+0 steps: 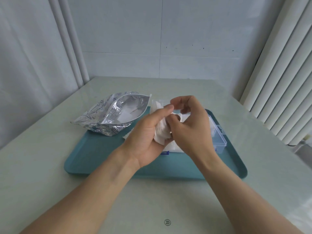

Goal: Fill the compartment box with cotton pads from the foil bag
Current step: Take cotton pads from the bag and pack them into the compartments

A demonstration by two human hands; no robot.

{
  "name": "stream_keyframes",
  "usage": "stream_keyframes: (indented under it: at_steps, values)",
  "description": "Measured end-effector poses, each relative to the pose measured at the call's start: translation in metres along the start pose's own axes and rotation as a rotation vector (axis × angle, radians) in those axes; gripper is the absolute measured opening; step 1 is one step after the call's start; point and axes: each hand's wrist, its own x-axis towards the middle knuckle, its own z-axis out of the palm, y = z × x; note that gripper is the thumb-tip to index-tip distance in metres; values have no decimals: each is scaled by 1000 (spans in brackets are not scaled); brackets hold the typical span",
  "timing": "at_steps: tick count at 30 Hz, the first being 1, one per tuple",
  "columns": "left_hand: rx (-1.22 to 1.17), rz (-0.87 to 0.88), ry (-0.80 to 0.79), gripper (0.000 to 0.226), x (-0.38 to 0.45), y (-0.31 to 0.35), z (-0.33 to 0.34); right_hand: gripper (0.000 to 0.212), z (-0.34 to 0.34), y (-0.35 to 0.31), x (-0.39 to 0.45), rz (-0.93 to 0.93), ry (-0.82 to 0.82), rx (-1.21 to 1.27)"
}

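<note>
- While the left hand (148, 132) grips a stack of cotton pads (162, 132) upright in its curled fingers, the right hand (189, 122) pinches at the top of that stack, apparently peeling off a few pads; both work above the middle of the teal tray (104, 159).
- The step goes best if the left hand holds the stack firmly but without crushing it, so single pads slide free.
- The compartment box (217, 132), clear plastic, sits on the tray toward its right edge, mostly hidden behind the hands; white pads show in it, but how full each compartment is I cannot tell.
- Each pinch should probably go flat into one compartment, edges squared, not bunched.
- The foil bag (111, 115) lies open at the tray's far left corner, with pads inside for the next handful.
- A loose pad (128, 133) lies on the tray just beside the bag; it is worth collecting.
</note>
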Motion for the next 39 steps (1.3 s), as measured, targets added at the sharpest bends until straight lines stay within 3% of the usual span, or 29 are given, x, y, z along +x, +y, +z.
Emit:
stream_keyframes:
  at_steps: [3,5,6,10,14,18,21,25,28,31,35,37,39]
  values:
    - [-34,-13,48,34,-1,3,-1,63,-26,0,12,-145,-343,-7]
    - [-61,-61,-7,32,-3,4,-2,87,-37,-1,16,-196,-622,-71]
    - [-76,-84,-42,32,-3,5,-4,96,-38,-1,16,-175,-684,-116]
    - [-134,-98,-95,21,-3,8,-8,83,-32,1,16,-205,-548,-174]
    - [3,-58,-44,21,-3,7,-8,115,-34,7,19,-205,-596,-264]
    - [115,-47,-72,37,-5,7,-5,88,-31,9,19,-233,-555,-356]
    - [59,-46,-75,44,-5,5,-4,115,-32,8,18,-225,-594,-417]
    - [115,-33,-40,36,-4,4,-8,102,-26,11,15,-281,-556,-360]
    - [40,-20,40,62,-1,2,-8,127,-28,10,16,-268,-586,-390]
    - [33,8,10,33,1,2,-12,104,-30,10,19,-245,-588,-313]
    - [97,-22,-46,25,-5,1,-6,96,-27,13,18,-234,-630,-205]
    - [104,14,-50,8,-6,1,-3,83,-26,12,17,-259,-588,-201]
    - [96,-1,-60,11,-7,4,-1,80,-27,11,18,-305,-506,-224]
